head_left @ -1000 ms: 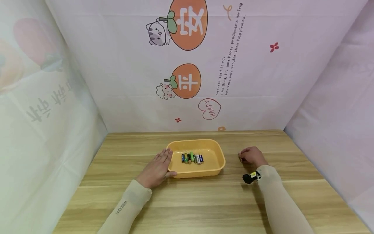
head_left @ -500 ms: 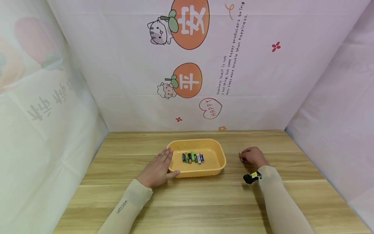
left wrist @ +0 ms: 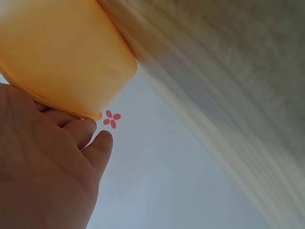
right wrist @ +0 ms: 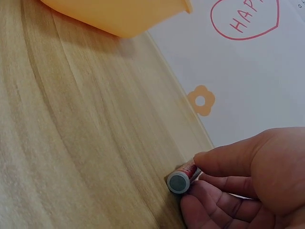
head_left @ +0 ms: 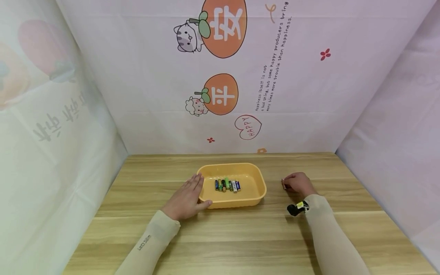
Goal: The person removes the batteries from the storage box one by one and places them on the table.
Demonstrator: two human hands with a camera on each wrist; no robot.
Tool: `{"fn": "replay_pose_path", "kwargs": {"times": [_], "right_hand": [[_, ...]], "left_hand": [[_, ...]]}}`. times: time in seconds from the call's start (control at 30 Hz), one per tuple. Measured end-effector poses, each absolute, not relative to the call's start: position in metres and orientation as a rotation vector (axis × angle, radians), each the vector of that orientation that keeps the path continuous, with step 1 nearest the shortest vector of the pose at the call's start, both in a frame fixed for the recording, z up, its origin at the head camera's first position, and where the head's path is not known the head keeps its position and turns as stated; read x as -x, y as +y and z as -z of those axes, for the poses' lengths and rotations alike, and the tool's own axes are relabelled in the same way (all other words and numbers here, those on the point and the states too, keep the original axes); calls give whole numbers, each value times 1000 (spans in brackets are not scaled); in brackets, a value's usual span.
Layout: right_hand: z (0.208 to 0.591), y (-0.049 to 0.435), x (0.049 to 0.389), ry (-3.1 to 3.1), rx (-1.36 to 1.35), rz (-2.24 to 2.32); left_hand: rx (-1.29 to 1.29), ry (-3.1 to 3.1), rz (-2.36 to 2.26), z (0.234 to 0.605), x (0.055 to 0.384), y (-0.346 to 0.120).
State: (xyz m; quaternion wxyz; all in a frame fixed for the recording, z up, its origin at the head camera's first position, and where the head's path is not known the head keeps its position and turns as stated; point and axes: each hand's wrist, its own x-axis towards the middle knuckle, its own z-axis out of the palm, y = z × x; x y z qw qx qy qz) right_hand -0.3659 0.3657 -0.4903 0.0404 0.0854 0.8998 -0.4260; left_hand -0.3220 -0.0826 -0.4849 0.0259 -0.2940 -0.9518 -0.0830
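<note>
A yellow plastic tray stands on the table in the head view, with several batteries lying side by side in it. My left hand rests along the tray's left end, fingers straight over the rim and thumb by the near left corner. Its fingers lie under the rim's edge in the left wrist view. To the right of the tray, my right hand pinches a single battery low at the tabletop. That battery has a red label and its flat grey end faces the wrist camera; the fingers partly hide its far part.
The wood-grain table meets a printed white cloth wall at its back edge. More white cloth hangs along both sides. A small black device is strapped at the right wrist.
Slightly more of the single battery shows beside my right fingers than before. Both hands and the tray have stayed almost in place; the head view has shifted a little.
</note>
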Motion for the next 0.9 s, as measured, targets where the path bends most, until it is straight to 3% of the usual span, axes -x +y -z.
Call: {"fn": "replay_pose_path", "kwargs": {"times": [0.9], "right_hand": [[491,374,366,2707,-180,1395]], "left_hand": [[833,-2949,328,485,323,-86]]}}
